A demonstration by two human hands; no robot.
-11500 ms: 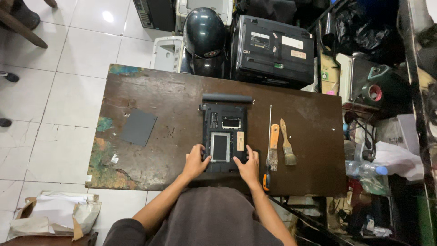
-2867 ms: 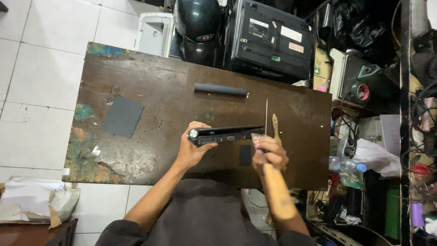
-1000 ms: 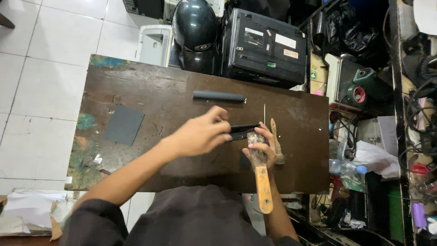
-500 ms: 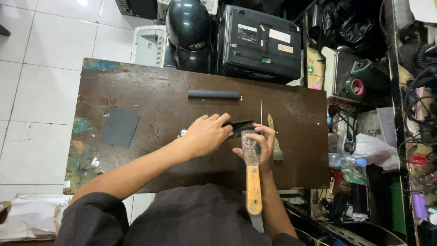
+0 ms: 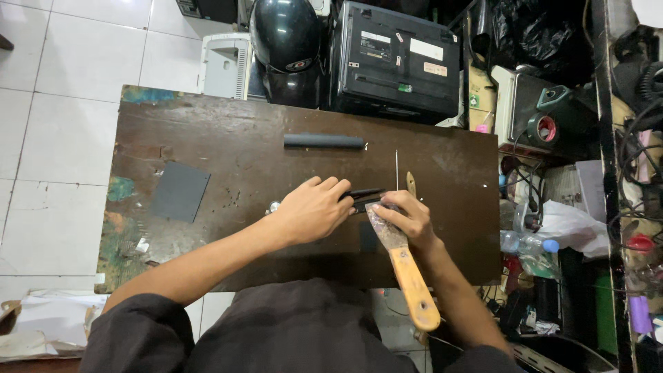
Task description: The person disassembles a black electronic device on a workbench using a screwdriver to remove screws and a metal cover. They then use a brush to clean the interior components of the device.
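The black laptop stands on one long edge near the middle of the brown worktable, so only a thin dark sliver of it shows. Its long axis runs left to right across the table, tilted slightly upward toward the right, and most of its length is hidden under the hands. It looks slim, matte and black, with a pale round spot showing at its left end.

The left hand lies over the top of the laptop, fingers together and curled down across it, clamping it upright. The right hand grips a putty knife by the neck of the blade, fingers closed around it. The knife's grey, stained blade points up and to the left, meeting the laptop's right end, while its orange wooden handle slants down and to the right, past the table's near edge.

Just beyond the right hand lie a thin metal rod, pointing away from the person, and the wooden tip of a brush. A dark cylindrical bar lies crosswise farther back. A grey rectangular sheet sits well apart on the left. Behind the table stand a black helmet and a black printer.
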